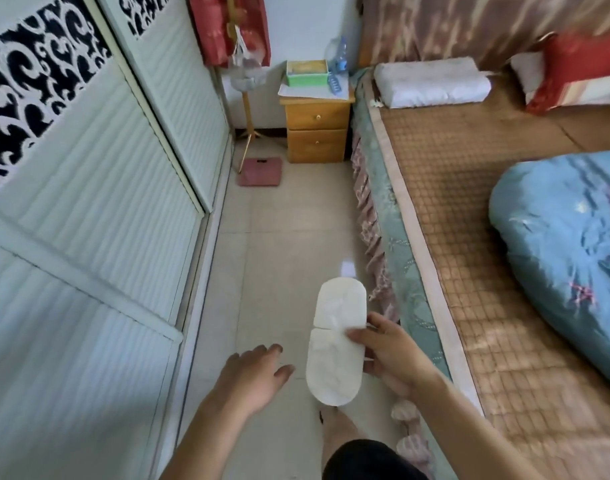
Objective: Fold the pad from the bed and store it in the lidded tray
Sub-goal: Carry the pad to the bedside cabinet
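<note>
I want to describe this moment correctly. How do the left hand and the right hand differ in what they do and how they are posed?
The right hand grips the white pad at its middle crease, thumb on top; the left hand holds nothing. The left hand is open with spread fingers, beside the pad but not touching it; the right hand's fingers are curled around the pad's edge. Both are bare and raised over the tiled floor beside the bed.

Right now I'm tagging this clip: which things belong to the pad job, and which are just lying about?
Job: long white oval pad, held by right hand; open left hand; green lidded tray on wooden nightstand.
Lying about: pink bathroom scale, white pillow, blue quilt.
</note>
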Demonstrator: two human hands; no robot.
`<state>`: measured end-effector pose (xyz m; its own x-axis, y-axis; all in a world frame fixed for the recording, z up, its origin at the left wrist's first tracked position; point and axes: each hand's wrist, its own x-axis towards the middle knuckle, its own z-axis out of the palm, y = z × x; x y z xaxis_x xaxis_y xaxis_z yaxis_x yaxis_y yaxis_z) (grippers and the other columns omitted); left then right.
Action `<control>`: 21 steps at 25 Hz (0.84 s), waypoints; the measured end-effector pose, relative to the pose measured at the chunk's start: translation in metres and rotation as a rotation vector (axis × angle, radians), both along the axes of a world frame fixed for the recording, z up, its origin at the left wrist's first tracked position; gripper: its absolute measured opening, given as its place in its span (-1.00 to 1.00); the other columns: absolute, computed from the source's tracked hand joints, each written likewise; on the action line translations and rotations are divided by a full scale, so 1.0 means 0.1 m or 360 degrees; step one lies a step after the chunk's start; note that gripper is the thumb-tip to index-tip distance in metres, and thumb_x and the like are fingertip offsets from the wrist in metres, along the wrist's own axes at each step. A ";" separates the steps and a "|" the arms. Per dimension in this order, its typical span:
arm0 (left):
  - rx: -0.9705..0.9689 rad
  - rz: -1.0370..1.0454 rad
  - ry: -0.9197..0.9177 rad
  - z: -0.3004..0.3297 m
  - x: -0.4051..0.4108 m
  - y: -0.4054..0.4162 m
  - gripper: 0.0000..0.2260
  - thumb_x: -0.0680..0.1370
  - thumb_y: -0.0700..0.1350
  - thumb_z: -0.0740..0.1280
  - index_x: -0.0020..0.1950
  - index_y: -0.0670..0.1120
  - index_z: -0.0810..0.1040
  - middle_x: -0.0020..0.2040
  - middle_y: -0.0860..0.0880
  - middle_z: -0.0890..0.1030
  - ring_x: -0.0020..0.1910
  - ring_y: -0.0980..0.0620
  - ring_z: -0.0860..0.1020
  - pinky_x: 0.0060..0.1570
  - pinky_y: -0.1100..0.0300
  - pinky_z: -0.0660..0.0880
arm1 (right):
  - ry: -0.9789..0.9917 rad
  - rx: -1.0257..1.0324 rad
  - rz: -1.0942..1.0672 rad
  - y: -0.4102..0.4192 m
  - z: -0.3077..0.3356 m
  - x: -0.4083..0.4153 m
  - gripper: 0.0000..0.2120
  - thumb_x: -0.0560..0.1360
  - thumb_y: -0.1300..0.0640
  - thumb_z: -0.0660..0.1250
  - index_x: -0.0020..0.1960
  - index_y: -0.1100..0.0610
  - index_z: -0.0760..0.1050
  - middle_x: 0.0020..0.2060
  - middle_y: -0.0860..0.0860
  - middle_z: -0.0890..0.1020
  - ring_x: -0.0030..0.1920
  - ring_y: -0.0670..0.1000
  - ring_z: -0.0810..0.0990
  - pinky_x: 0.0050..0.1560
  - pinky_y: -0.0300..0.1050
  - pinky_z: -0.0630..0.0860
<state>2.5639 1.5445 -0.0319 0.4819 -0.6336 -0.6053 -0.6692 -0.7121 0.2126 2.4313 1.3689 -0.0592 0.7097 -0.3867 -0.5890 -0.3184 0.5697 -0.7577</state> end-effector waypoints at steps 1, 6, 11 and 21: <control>0.0000 -0.0021 -0.0009 0.00 0.19 -0.20 -0.54 0.61 0.15 0.06 0.42 -0.06 0.30 0.36 -0.11 0.48 0.30 -0.12 0.47 0.28 0.03 0.39 | -0.0004 -0.0005 -0.0020 -0.18 0.00 0.17 -0.79 0.49 0.30 0.32 0.09 0.11 0.57 -0.06 0.06 0.72 -0.11 0.09 0.70 -0.12 0.03 0.67; -0.0062 -0.0008 -0.0001 0.14 1.08 -1.27 -0.54 0.61 0.15 0.05 0.44 -0.06 0.28 0.38 -0.11 0.46 0.30 -0.12 0.47 0.29 0.01 0.39 | -0.0055 0.0029 0.0002 -1.26 0.09 1.07 -0.79 0.49 0.30 0.32 0.08 0.10 0.57 -0.09 0.06 0.73 -0.13 0.09 0.72 -0.15 0.02 0.68; -0.0068 -0.0060 -0.0065 0.25 1.96 -2.14 -0.54 0.62 0.14 0.06 0.44 -0.08 0.29 0.35 -0.13 0.48 0.27 -0.14 0.49 0.28 -0.01 0.41 | -0.0069 0.0014 0.0019 -2.11 0.18 1.96 -0.78 0.49 0.31 0.32 0.11 0.14 0.55 -0.08 0.08 0.71 -0.18 0.06 0.72 -0.23 -0.03 0.67; -0.0121 -0.0114 -0.0058 0.00 4.15 -3.71 -0.57 0.62 0.12 0.07 0.39 -0.09 0.36 0.32 -0.11 0.53 0.25 -0.13 0.51 0.27 0.00 0.38 | -0.0018 0.0032 -0.0094 -3.65 -0.02 4.05 -0.78 0.49 0.29 0.33 0.11 0.13 0.56 0.00 0.12 0.72 -0.05 0.16 0.71 -0.12 0.06 0.66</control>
